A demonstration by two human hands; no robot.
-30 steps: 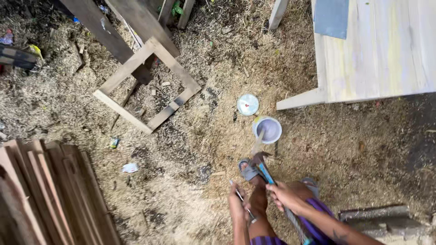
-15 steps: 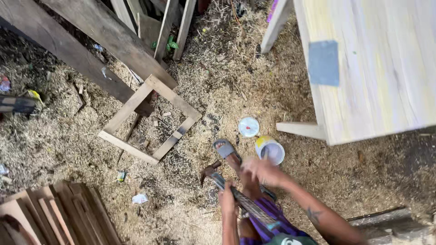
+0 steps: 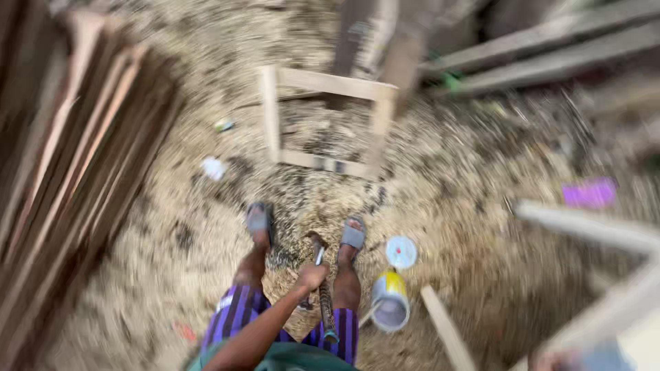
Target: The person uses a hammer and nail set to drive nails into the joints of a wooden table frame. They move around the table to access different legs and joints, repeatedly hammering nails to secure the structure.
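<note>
The whole view is smeared by motion. My left hand is closed around a long tool with a dark striped handle and a blue end. It hangs between my legs, with its head down near the sawdust floor. My feet wear grey sandals. Just right of my foot stands an open tin can with a yellow band, and its round white lid lies beside it. A reddish blur at the bottom right edge may be my right hand, but it is too smeared to read.
A square wooden frame lies on the sawdust ahead. Stacked planks fill the left side. Pale table rails cross the right, and a loose stick lies beside the can. Boards lean at the top right.
The view has swung round sharply, so the planks are now on the left and the frame is ahead. Both hands were on the tool; now only one hand holds it, lower down.
</note>
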